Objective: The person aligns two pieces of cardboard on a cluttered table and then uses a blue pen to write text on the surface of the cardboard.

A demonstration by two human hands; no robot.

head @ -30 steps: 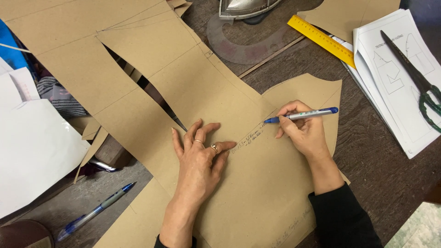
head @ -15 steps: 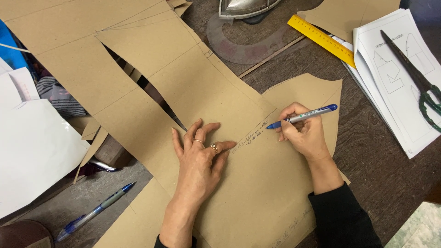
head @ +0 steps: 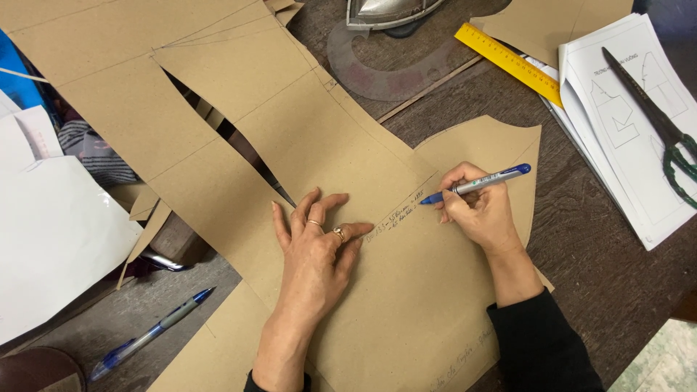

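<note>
A large brown paper pattern piece (head: 254, 109) lies spread on the dark wooden table (head: 602, 247). My left hand (head: 316, 243) presses flat on the paper, fingers spread, with rings on two fingers. My right hand (head: 479, 210) grips a blue-capped pen (head: 479, 184) whose tip touches the paper at the end of two short lines of handwriting (head: 399, 214). The writing runs along a pencilled line between my two hands.
A yellow ruler (head: 508, 62), a translucent curve template (head: 377, 72) and a metal iron (head: 392, 11) lie at the top. Dark scissors (head: 653, 123) rest on white printed sheets (head: 624, 138) at right. A second blue pen (head: 149, 335) and white paper (head: 51, 239) lie at left.
My right hand and the pen have shifted slightly right and down along the written line, which has grown a little. My left hand has stayed still.
</note>
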